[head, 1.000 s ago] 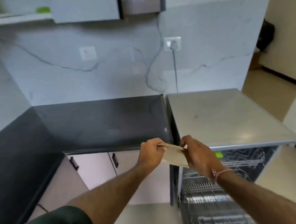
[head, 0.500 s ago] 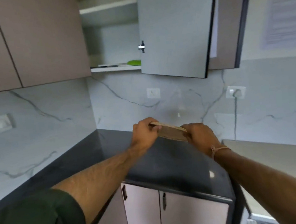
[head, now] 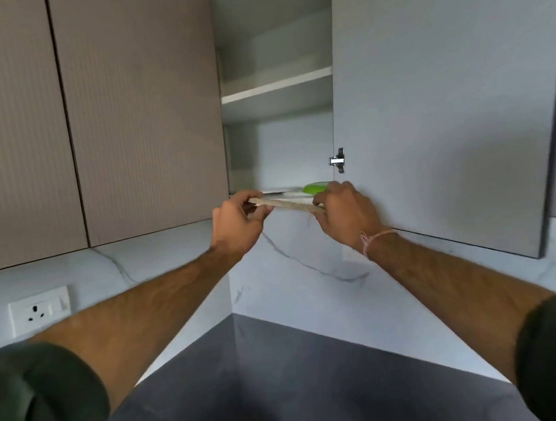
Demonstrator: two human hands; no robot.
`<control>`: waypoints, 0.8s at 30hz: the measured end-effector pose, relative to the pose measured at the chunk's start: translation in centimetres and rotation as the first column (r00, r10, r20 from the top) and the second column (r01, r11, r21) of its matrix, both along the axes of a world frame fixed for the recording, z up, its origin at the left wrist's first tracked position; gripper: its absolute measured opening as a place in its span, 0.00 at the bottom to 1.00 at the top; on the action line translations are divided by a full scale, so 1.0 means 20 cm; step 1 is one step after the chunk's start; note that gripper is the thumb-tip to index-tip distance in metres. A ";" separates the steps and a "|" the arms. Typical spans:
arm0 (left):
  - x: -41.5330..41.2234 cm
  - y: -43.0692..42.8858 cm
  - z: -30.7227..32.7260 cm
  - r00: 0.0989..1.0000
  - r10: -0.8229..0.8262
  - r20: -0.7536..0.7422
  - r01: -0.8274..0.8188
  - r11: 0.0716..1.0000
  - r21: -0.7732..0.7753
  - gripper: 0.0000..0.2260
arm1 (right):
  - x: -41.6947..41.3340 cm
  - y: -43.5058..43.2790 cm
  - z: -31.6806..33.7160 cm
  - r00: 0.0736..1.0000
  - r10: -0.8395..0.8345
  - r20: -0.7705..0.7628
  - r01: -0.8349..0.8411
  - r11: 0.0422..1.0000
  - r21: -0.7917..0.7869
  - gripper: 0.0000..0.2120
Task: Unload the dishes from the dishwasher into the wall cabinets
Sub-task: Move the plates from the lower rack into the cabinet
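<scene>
While both hands grip: plate [head: 286, 204] flat | edge toward cabinet [head: 283, 141]

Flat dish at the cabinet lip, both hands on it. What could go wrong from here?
1. The flat beige plate is pinched only at its edges by the left hand and right hand; it could slip.
2. A green item already lies on the bottom shelf; the plate may knock it.

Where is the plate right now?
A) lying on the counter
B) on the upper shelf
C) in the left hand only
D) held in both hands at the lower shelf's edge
D: the left hand and right hand grip opposite ends of the plate at the lower shelf.
</scene>
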State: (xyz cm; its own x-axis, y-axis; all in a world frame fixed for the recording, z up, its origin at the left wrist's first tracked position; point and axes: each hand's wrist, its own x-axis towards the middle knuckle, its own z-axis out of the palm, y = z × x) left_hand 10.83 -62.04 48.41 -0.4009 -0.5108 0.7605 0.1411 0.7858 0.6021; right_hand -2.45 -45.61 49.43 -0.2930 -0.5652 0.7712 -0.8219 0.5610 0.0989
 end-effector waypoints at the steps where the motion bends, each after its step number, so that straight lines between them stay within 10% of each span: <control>1: -0.04 -0.05 0.04 1.000 0.010 -0.010 -0.010 1.000 0.004 0.12 | -0.04 -0.06 0.04 1.000 -0.003 -0.021 0.003 1.000 -0.025 0.13; 19: -1.12 -0.99 0.20 0.994 -0.020 0.106 0.009 0.994 0.107 0.19 | -0.93 -0.95 0.33 0.901 -0.279 -0.331 0.339 0.930 0.139 0.10; 24: -1.31 -1.15 0.19 0.907 0.349 0.235 -0.318 0.934 -0.162 0.23 | -1.11 -1.20 0.34 0.868 -0.279 -0.410 0.385 0.900 0.204 0.11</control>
State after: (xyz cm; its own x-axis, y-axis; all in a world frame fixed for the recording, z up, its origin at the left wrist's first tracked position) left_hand -15.30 -85.12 52.16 -0.4115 -0.5622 0.7174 -0.2877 0.8269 0.4831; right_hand -24.71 -69.59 56.32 -0.2316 -0.6857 0.6901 -0.4667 0.7007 0.5396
